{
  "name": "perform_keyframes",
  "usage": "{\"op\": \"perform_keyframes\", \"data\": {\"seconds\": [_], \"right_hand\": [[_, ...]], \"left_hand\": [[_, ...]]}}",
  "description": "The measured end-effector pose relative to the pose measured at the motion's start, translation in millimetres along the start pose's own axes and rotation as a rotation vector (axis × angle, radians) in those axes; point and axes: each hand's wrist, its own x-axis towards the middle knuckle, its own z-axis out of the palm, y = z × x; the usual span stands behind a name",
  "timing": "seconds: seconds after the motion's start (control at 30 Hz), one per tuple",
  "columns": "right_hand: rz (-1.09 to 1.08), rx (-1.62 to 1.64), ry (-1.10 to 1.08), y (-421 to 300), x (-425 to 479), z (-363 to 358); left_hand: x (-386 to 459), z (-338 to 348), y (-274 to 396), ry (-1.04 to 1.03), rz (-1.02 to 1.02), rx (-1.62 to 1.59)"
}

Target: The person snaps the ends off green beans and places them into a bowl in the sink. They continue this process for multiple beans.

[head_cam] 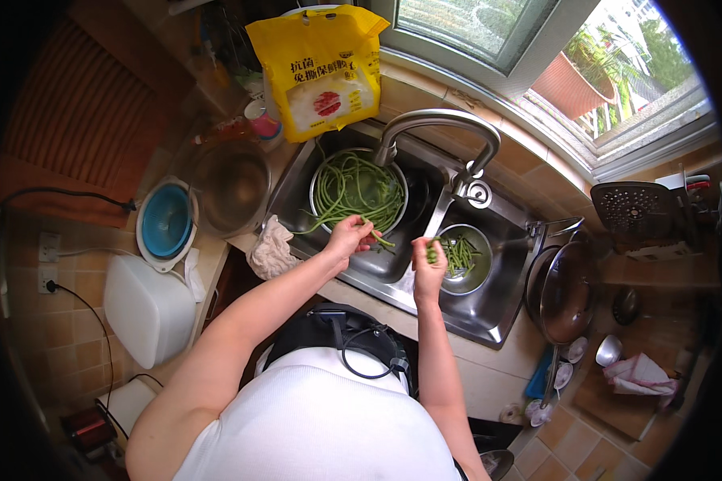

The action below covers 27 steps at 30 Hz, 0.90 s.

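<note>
My left hand (352, 236) pinches the ends of some long green beans at the near rim of a round metal basin. The basin, in the left bowl of the steel sink (383, 261), holds a coil of long green beans (349, 180) and water. My right hand (428, 258) is closed around short green bean pieces, just left of a smaller metal bowl (486, 264) in the right sink bowl. Cut bean pieces (459, 252) lie in that smaller bowl. A few small bits rest on the left sink floor, near my left fingers.
A curved faucet (442, 115) arches over the sink. A yellow plastic package (319, 72) stands behind it. A crumpled cloth (272, 251) lies at the left front edge, by a large clear bowl (231, 186). Pans (568, 291) stand right of the sink.
</note>
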Motion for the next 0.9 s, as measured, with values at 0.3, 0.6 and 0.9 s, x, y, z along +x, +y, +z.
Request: {"op": "perform_keyframes", "data": {"seconds": [0.3,0.6,0.9], "right_hand": [[0.167,-0.383,-0.229,44,7,-14],[-0.627,-0.787,-0.220,-13,-10,14],[-1.039,-1.258,-0.563,-11,-27,-65]], "left_hand": [[8,2,-5,0.039,0.516,0.455],[-3,16,-8,-0.307,-0.244,-0.252],[2,33,-59,-0.552,-0.719,-0.021]]}}
